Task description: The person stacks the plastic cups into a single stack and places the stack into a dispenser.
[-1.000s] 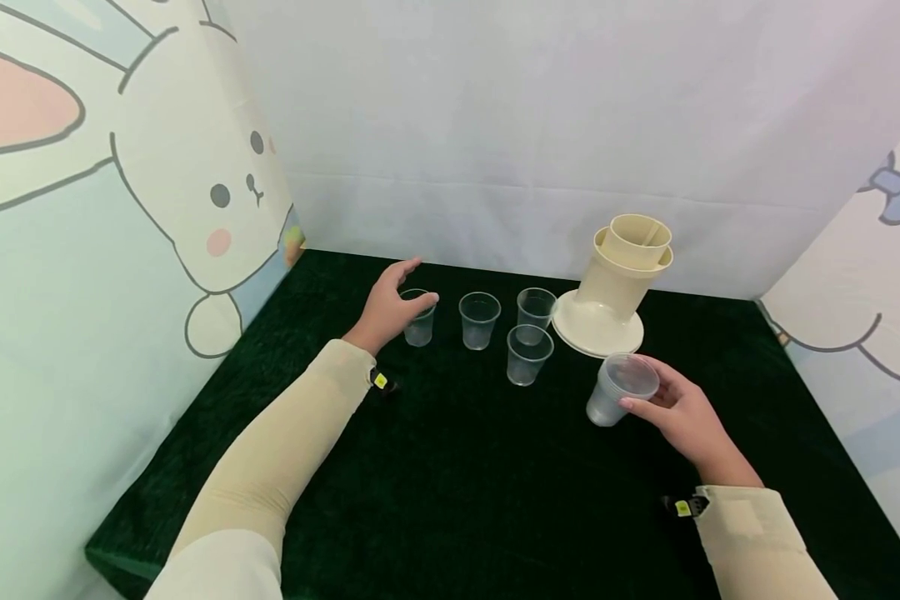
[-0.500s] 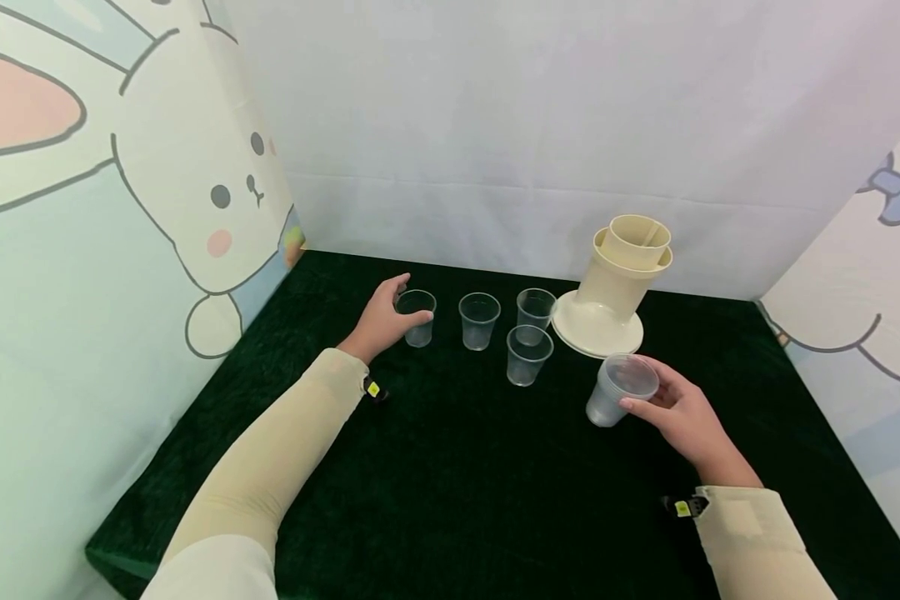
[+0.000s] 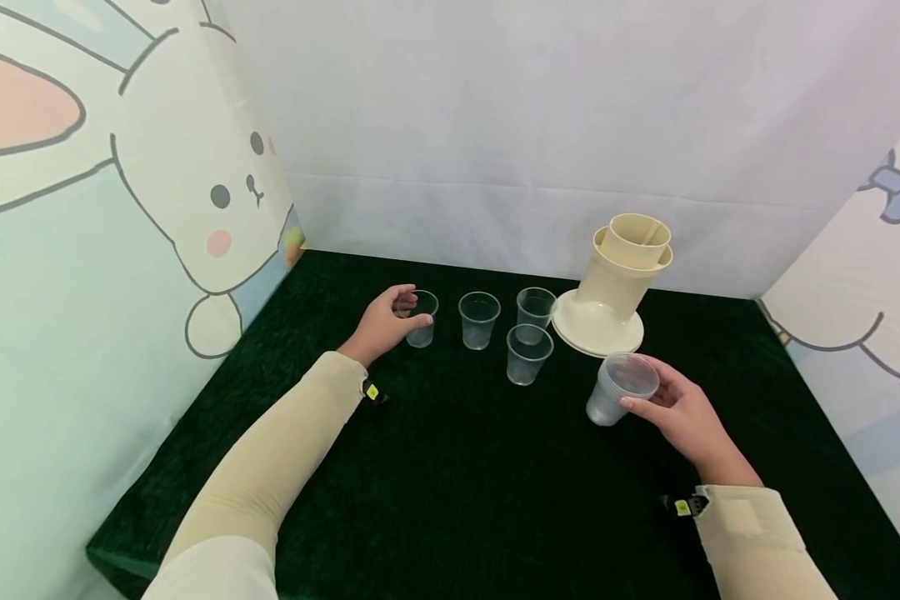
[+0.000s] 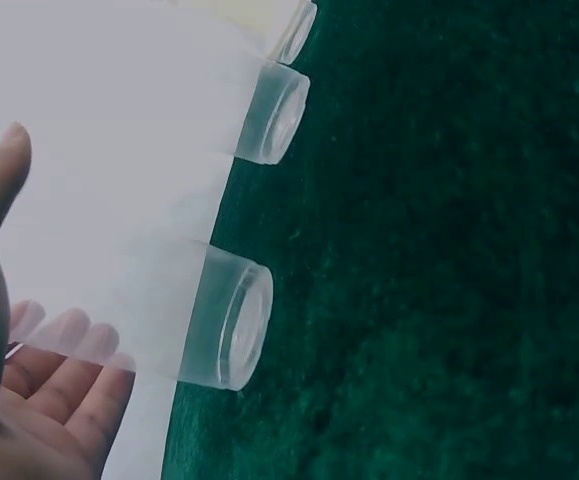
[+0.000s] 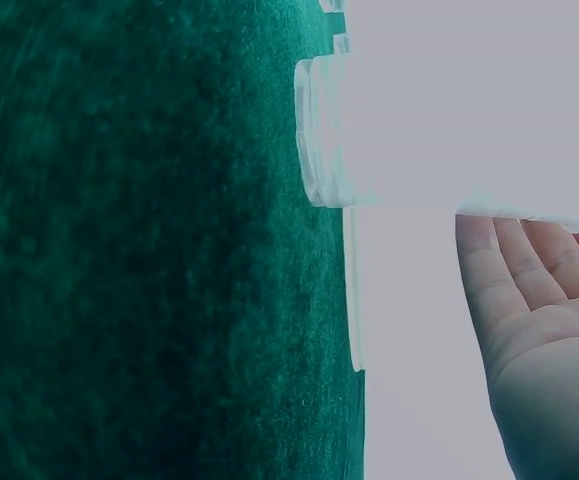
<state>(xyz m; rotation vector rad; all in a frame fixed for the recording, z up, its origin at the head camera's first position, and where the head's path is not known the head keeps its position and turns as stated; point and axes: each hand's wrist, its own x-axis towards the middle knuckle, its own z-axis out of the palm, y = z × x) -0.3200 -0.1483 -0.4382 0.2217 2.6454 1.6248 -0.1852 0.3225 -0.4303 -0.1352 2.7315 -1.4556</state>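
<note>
My left hand (image 3: 385, 323) grips the leftmost clear plastic cup (image 3: 422, 335), its thumb across the near side. In the left wrist view, the fingers (image 4: 81, 395) show partly through this cup (image 4: 231, 325). To its right stand three more clear cups: one alone (image 3: 477, 321), one farther back (image 3: 535, 307) and one nearer the front (image 3: 527, 360). My right hand (image 3: 682, 412) holds a nested stack of clear cups (image 3: 617, 392), tilted slightly, with the thumb on the near side. The right wrist view shows fingers along the stack (image 5: 321, 130), whose upper part is washed out.
A cream cylindrical holder (image 3: 613, 287) with a round base stands at the back right, behind the right hand's stack. Dark green cloth (image 3: 450, 492) covers the table, and a white sheet (image 3: 450, 150) hangs along its back edge. Rabbit-printed panels (image 3: 187, 192) flank it.
My left hand has come down and back around the leftmost cup, fingers curling in behind it. That cup has shifted very slightly right. The right hand and its stack stay where they were.
</note>
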